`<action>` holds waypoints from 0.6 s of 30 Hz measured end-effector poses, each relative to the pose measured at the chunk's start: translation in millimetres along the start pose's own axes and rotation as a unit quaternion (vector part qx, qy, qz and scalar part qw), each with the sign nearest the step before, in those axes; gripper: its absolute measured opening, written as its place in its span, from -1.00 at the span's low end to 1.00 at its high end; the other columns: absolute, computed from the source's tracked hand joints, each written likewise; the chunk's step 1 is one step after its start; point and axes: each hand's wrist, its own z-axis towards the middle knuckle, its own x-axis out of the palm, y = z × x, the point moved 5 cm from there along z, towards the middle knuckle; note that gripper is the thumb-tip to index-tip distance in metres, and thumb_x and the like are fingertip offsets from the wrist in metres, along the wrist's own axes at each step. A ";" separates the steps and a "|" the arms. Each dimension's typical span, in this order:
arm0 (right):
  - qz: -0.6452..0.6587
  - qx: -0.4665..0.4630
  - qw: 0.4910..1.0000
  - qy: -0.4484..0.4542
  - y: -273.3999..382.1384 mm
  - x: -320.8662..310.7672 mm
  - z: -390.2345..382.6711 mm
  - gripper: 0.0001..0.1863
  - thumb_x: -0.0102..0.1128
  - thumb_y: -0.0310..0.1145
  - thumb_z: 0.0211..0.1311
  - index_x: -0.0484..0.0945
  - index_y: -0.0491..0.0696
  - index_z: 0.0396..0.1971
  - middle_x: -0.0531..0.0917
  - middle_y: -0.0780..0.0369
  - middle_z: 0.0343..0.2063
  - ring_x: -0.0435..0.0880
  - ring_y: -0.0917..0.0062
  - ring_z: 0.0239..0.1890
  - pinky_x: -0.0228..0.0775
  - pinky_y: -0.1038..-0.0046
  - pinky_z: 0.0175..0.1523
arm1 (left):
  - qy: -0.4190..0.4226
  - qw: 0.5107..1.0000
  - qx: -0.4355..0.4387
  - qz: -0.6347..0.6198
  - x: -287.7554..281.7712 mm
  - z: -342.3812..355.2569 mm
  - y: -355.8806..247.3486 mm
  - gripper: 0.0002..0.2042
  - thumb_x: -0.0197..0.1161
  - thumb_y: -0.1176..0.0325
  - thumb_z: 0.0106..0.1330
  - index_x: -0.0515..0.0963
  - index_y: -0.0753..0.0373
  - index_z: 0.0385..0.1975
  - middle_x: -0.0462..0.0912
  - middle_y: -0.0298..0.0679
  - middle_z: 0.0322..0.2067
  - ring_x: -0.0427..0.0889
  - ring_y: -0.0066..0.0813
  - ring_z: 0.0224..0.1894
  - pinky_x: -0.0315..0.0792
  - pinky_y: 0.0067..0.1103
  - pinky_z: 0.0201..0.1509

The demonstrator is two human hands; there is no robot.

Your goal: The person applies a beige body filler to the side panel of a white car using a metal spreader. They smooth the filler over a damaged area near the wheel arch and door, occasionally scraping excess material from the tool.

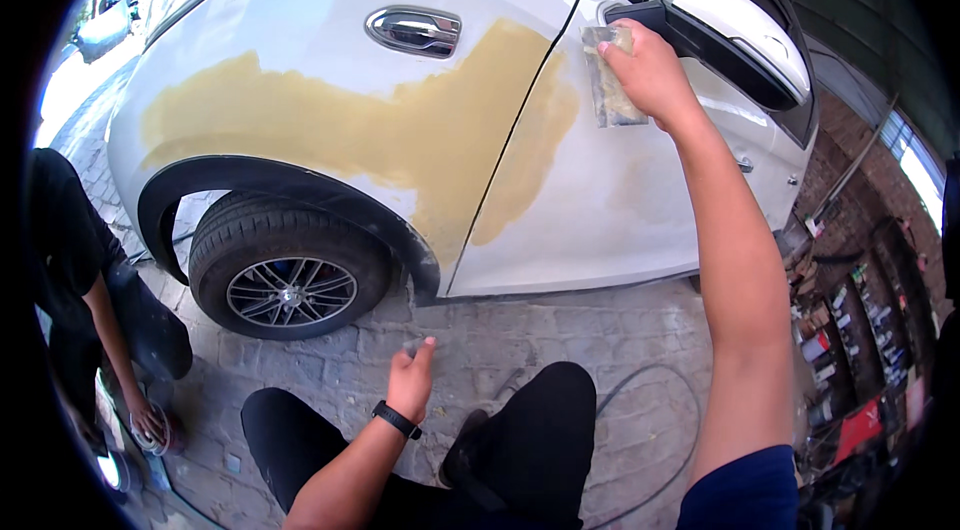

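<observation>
In the upper right of the frame, the right hand (650,70) presses a worn sheet of sandpaper (612,90) flat against the white car door (600,200), its fingers closed on the sheet's upper edge, just below the side mirror (745,25). Yellowish body filler (400,130) spreads across the panels to the left, below the chrome door handle (414,30). The left hand (412,380) hangs low at centre, fingers loosely open and holding nothing, above the stone paving (560,330), right of the rear wheel (288,265).

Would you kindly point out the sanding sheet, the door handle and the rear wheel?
sanding sheet (612,95), head view, lower part below the right hand (652,70).
door handle (413,30), head view, chrome middle.
rear wheel (290,292), head view, alloy hub.
</observation>
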 end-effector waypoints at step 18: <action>-0.094 -0.017 0.995 0.036 1.6 24.7 19.9 -0.46 0.21 -0.19 0.37 0.59 -0.29 0.18 0.75 -0.17 -0.11 0.72 -0.06 0.03 0.54 0.17 0.19 | 0.033 0.999 0.005 -0.016 1.1 -13.1 -11.0 -0.68 0.28 0.16 0.55 0.57 0.25 -0.41 0.46 -0.53 -0.48 0.31 -0.72 -0.40 0.23 -0.57 -0.36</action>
